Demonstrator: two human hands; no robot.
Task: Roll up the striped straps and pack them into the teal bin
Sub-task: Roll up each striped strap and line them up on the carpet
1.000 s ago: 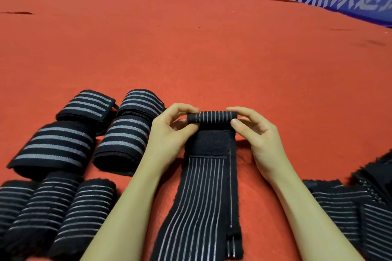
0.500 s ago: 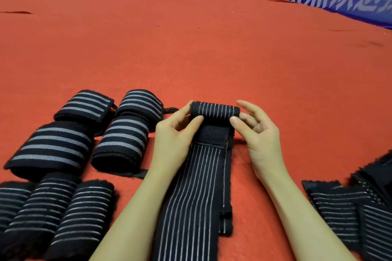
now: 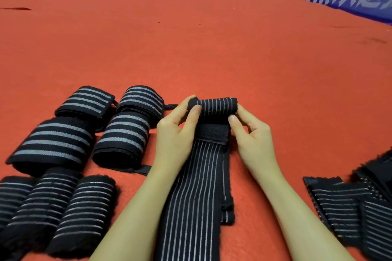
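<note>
Black striped strap (image 3: 197, 193) trails toward the person; its rolled end (image 3: 214, 106) lies crosswise, each end pinched by left hand (image 3: 176, 135) and right hand (image 3: 252, 140).

rolled straps (image 3: 125, 137) 7 — strap being rolled (image 3: 197, 186) 1 — hands (image 3: 176, 137) 2

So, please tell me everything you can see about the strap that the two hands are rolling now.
The strap being rolled is black, stretchy-looking fabric with thin pale stripes running along its length. Its far end is wound into a small tight roll, pinched at one end by the left hand and at the other by the right hand. Just below the roll sits a plain black fuzzy patch, perhaps a fastener. The unrolled length lies flat on the red carpet, running toward the camera between the forearms.
</note>
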